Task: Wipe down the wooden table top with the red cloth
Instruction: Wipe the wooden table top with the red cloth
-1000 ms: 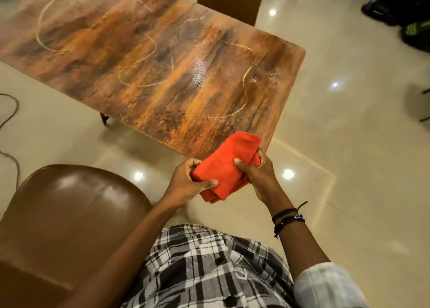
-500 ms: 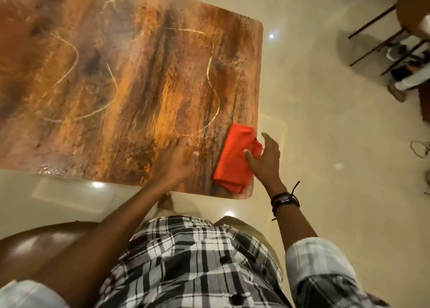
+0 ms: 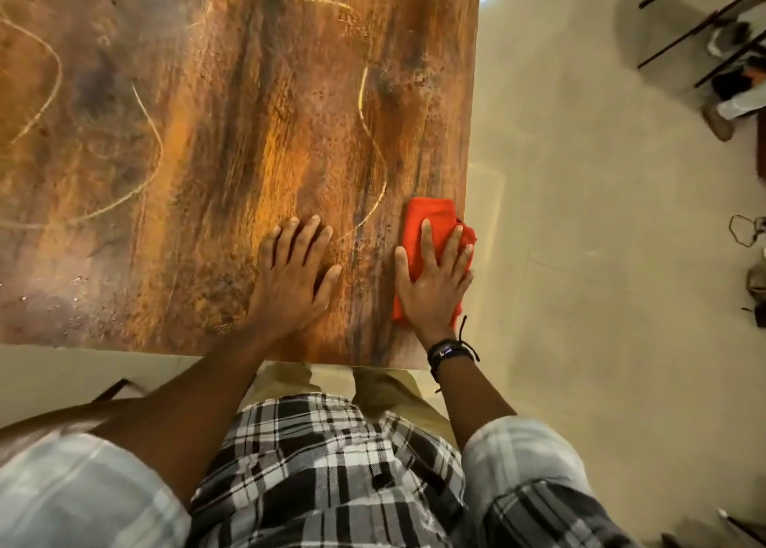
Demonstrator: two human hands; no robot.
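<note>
The wooden table top (image 3: 215,141) fills the upper left, streaked orange-brown with pale curved lines across it. A folded red cloth (image 3: 422,220) lies flat near the table's right edge, close to the near corner. My right hand (image 3: 433,282) presses down on the cloth with fingers spread over it. To the cloth's left, my left hand (image 3: 296,274) rests flat on the bare wood, fingers apart, holding nothing.
Small water droplets (image 3: 70,299) dot the wood near the front left edge. A brown chair (image 3: 49,419) is at my lower left. Beige tiled floor (image 3: 601,257) lies to the right, with dark chair legs (image 3: 696,29) and a cable (image 3: 742,236) at the far right.
The cloth went from being held in both hands off the table to lying on the table's near right corner. My right hand now presses flat on it; my left hand lies flat on the wood.
</note>
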